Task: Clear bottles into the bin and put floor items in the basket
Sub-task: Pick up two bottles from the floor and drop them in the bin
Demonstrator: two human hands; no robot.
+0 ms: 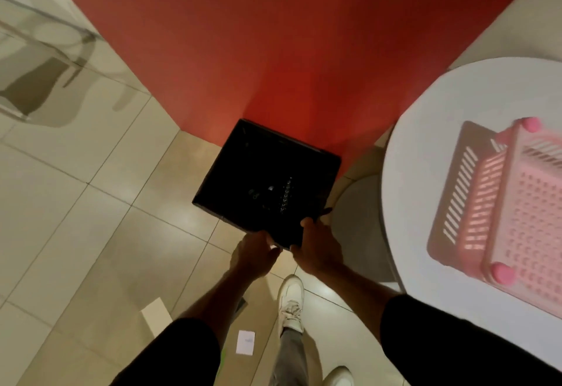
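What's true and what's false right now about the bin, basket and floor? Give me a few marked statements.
1. The left hand and right hand both hold the black bin at its near corner. True.
2. The pink basket sits on the floor. False: it is on the white table.
3. A white card lies on the floor near the shoe. True.
4. The bin is beside a blue wall. False: the wall is red.
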